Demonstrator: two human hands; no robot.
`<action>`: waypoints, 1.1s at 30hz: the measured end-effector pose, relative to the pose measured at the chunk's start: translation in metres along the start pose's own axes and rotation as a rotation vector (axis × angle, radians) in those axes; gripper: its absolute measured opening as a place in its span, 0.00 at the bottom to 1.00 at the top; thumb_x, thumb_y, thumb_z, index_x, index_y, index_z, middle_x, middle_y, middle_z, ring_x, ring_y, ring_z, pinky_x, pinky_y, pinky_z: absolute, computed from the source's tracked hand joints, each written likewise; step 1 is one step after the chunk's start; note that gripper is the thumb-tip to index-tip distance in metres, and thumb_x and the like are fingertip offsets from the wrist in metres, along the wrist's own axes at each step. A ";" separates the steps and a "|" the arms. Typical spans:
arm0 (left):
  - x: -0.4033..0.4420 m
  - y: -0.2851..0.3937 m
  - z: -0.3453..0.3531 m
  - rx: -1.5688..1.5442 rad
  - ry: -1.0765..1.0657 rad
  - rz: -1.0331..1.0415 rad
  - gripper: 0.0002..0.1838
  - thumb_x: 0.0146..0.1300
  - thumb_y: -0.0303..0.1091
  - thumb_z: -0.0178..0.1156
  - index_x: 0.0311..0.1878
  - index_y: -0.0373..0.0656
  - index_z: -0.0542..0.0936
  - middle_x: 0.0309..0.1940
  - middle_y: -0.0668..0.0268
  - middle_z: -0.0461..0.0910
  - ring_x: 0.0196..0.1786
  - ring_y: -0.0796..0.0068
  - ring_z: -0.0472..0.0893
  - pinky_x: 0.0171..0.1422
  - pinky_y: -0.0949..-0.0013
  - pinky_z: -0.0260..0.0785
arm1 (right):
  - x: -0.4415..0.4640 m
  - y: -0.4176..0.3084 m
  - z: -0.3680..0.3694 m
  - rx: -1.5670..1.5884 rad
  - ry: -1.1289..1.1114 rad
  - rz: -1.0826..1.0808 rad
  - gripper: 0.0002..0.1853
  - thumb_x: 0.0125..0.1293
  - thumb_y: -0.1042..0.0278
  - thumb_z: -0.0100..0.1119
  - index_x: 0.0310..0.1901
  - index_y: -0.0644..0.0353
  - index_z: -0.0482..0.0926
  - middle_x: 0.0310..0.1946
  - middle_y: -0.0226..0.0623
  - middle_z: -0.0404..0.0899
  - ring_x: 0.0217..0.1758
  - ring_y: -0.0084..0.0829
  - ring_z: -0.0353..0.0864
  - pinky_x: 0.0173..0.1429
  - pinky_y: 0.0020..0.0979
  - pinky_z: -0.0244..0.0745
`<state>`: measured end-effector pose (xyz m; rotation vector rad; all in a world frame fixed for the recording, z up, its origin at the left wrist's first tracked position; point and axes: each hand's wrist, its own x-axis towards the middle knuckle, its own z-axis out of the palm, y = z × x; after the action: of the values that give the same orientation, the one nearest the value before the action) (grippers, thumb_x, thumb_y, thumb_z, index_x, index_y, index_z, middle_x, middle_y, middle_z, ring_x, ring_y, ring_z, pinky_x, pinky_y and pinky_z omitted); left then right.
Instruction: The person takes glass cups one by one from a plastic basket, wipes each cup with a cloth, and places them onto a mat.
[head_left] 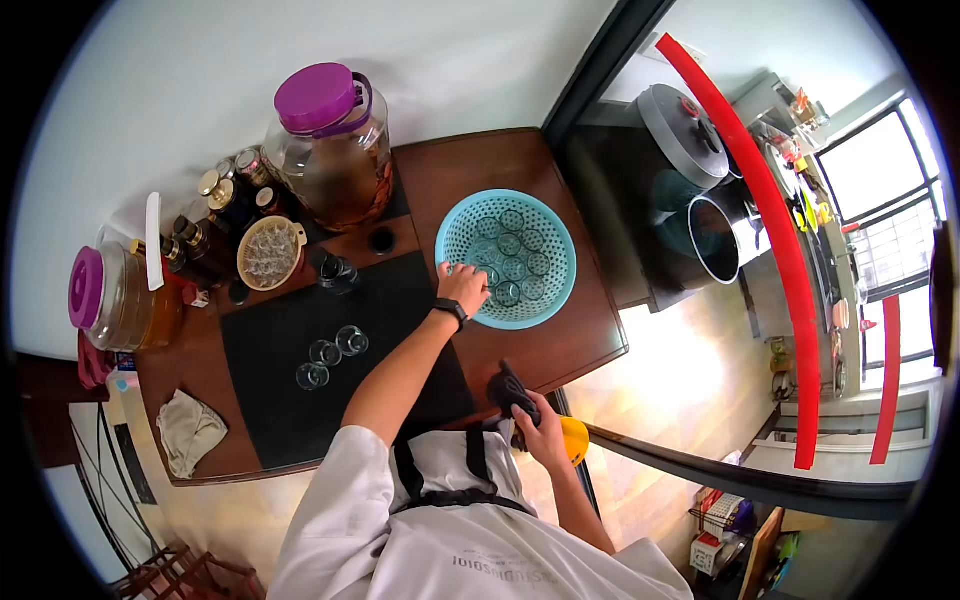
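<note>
My left hand (464,288), with a black watch at the wrist, reaches over the near-left rim of a light blue plastic colander (449,222). Its fingers are closed around a small clear glass (488,275) at the colander's edge. Several more clear glasses (512,243) stand inside. Close to my body, past the table's front edge, my right hand (541,431) grips a dark cloth (509,388). Three small glasses, among them a middle one (324,353), form a slanted row on the black mat (270,400).
Large jars with purple lids (318,97) stand by the wall, near dark bottles and a round basket (299,262) of clear items. A beige rag (190,432) lies at the left corner. A yellow round object (575,440) is beside my right hand. Dark-framed glass (720,478) borders the right side.
</note>
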<state>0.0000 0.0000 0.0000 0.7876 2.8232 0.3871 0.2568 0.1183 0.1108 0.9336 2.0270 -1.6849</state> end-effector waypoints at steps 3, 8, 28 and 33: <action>-0.008 0.009 -0.022 -0.351 0.155 0.075 0.17 0.60 0.42 0.65 0.49 0.49 0.73 0.39 0.65 0.75 0.50 0.68 0.76 0.64 0.55 0.59 | 0.014 0.012 -0.020 -0.068 0.026 -0.308 0.14 0.65 0.65 0.60 0.49 0.63 0.77 0.49 0.44 0.75 0.47 0.34 0.76 0.52 0.28 0.69; -0.060 -0.002 -0.040 -1.619 0.456 0.029 0.21 0.62 0.32 0.60 0.57 0.42 0.67 0.46 0.65 0.67 0.48 0.71 0.76 0.51 0.65 0.72 | 0.014 -0.008 -0.005 -0.077 0.074 -0.628 0.13 0.69 0.66 0.56 0.50 0.65 0.76 0.42 0.36 0.78 0.44 0.24 0.75 0.50 0.24 0.69; -0.178 0.027 -0.036 -1.786 0.436 -0.144 0.18 0.75 0.32 0.39 0.61 0.33 0.68 0.58 0.61 0.71 0.59 0.70 0.72 0.66 0.69 0.61 | 0.024 -0.091 0.059 -0.671 -0.028 -1.214 0.35 0.52 0.64 0.69 0.61 0.62 0.67 0.58 0.48 0.69 0.63 0.51 0.67 0.65 0.44 0.63; -0.193 0.038 -0.085 -1.512 0.570 -0.115 0.27 0.65 0.41 0.56 0.63 0.35 0.68 0.60 0.56 0.68 0.62 0.66 0.70 0.66 0.66 0.60 | 0.029 -0.079 0.060 -0.234 -0.122 -1.015 0.32 0.58 0.64 0.66 0.60 0.68 0.64 0.51 0.52 0.71 0.54 0.47 0.74 0.59 0.36 0.68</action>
<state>0.1606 -0.0872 0.1122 0.1193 1.8907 2.4878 0.1737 0.0623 0.1368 -0.3766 2.7256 -1.7541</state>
